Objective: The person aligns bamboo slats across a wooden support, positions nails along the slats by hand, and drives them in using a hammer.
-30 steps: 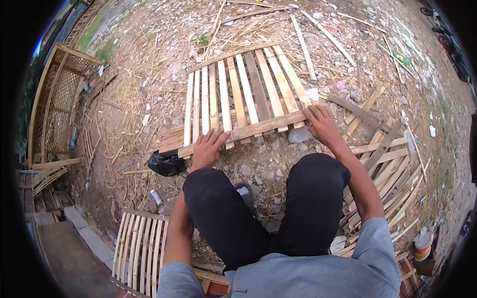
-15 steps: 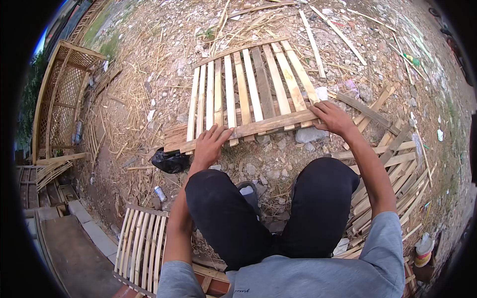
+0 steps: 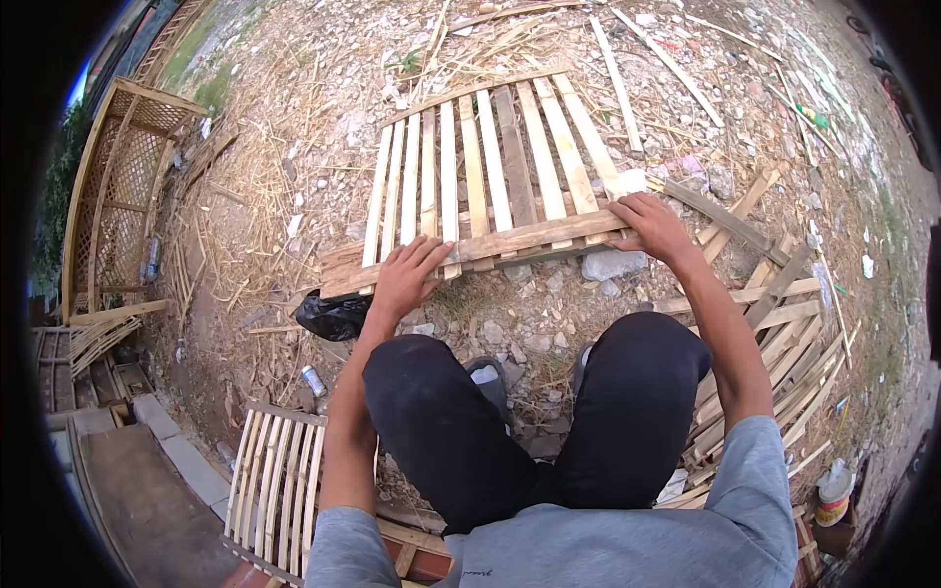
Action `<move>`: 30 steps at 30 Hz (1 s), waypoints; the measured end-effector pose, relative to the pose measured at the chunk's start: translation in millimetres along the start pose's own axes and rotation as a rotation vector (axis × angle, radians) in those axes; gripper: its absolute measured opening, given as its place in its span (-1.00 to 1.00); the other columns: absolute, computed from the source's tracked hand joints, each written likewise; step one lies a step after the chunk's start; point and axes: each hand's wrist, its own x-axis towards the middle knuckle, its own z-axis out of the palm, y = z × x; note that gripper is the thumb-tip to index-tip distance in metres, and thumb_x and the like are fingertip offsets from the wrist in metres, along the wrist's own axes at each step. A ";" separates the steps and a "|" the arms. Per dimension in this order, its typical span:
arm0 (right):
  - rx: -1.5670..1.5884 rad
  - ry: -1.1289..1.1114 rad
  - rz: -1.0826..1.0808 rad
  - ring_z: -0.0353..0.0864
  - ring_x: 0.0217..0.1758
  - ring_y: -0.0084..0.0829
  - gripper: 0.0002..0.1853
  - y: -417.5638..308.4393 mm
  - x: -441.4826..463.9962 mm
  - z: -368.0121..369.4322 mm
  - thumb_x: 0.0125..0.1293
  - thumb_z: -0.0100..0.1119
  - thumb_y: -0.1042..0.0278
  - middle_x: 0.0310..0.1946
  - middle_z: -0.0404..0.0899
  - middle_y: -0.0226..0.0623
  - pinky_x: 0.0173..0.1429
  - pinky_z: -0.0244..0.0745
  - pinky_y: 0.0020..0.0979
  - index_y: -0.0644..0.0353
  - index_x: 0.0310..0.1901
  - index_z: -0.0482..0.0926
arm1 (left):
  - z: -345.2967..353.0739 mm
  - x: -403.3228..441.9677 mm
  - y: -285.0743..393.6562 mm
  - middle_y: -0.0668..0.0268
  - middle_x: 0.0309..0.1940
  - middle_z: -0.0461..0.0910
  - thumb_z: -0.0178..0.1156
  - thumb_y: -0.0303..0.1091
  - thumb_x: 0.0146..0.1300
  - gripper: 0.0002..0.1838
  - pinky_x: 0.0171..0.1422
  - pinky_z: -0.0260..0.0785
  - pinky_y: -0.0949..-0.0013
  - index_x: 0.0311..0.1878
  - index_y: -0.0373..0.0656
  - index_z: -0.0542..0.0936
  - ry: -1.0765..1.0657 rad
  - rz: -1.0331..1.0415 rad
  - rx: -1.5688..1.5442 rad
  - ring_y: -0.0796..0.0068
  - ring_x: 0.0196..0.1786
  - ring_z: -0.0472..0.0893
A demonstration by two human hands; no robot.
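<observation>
A slatted wooden panel of pale strips, one of them greyer, lies in front of my knees. A crosspiece plank runs along its near edge. Toward the left end of that plank, my left hand has its fingers over the top, closed on the edge. My right hand grips the right end, fingers on top and thumb at the near side. Under the near edge is a thicker brown board, mostly covered by the panel. The undersides of both hands are hidden.
A black plastic bag sits by the board's left end, and a can lies nearer. Another slatted panel is at lower left. Loose wood strips are piled on the right. A lattice frame stands far left. Stones and straw cover the ground.
The panel's near edge has shifted slightly away from me and to the left, with both hands moving along with it. The near slat ends no longer stick out below the plank as before.
</observation>
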 end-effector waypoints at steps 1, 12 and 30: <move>0.003 0.015 -0.001 0.56 0.16 -0.14 -0.22 -0.4 1.8 1.8 -0.01 0.55 0.07 0.08 0.60 -0.22 0.28 0.51 -0.17 0.13 0.29 0.55 | -0.6 1.0 0.8 0.41 0.37 0.49 0.47 -0.18 0.10 -0.19 0.44 0.32 0.05 0.47 0.19 0.42 0.004 -0.005 -0.006 0.22 0.46 0.43; 0.032 0.072 0.019 0.57 0.10 -0.13 -0.31 0.0 8.3 7.5 0.04 0.53 0.01 0.02 0.62 -0.21 0.22 0.53 -0.17 0.17 0.20 0.60 | 6.2 5.1 -4.4 0.38 0.35 0.53 0.50 -0.14 0.06 -0.21 0.49 0.29 0.06 0.43 0.13 0.49 0.040 -0.055 -0.084 0.23 0.45 0.45; -0.018 -0.008 0.476 0.03 0.68 -0.05 -0.07 -58.5 -6.6 27.7 0.31 0.28 -0.26 0.62 0.05 -0.12 0.65 -0.17 0.23 0.05 0.57 0.18 | 14.5 6.5 -0.7 0.34 0.48 0.40 0.30 0.34 0.18 -0.19 0.54 0.23 0.01 0.47 0.26 0.46 0.047 -0.186 -0.038 0.12 0.50 0.38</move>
